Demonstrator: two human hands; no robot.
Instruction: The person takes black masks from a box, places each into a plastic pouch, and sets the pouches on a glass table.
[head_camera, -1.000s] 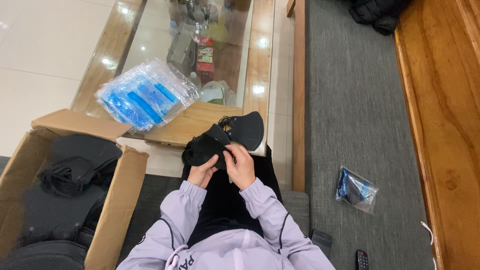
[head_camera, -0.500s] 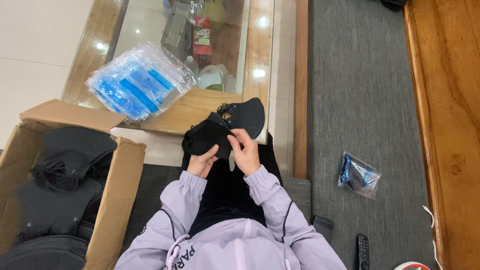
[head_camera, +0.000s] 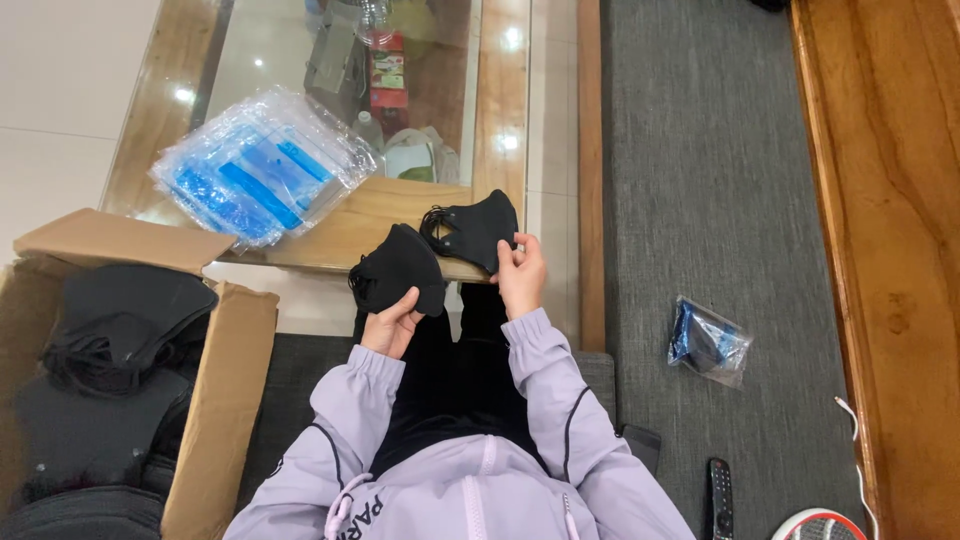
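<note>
Pale floor tiles are showing at the far left, beside an open cardboard box (head_camera: 215, 400) that is holding heaps of black face masks (head_camera: 120, 330). Just right of the box, a glass-topped wooden surface (head_camera: 370, 225) is carrying a stack of clear plastic packets with blue printing (head_camera: 262, 165); bottles and cartons are showing dimly on a shelf beneath the glass.

At the near edge of the surface, a seated person in a lilac jacket is working with both hands. Their left hand (head_camera: 392, 322) is gripping a black mask stack (head_camera: 398, 270), fingers closed under its lower edge. Their right hand (head_camera: 520, 272) is pinching the side of a second black mask (head_camera: 475, 228), which is resting on the surface edge with its ear loops lying against it.

These masks are looking light, soft and floppy, likely folding easily; taking hold along the folded edge rather than by the thin loops seems the steadier choice.

Further right, grey carpet (head_camera: 700, 150) is lying under a small sealed packet (head_camera: 708, 342), with a remote control (head_camera: 718, 497) lower down, and a wooden ledge (head_camera: 890, 200) is running along the far right.
</note>
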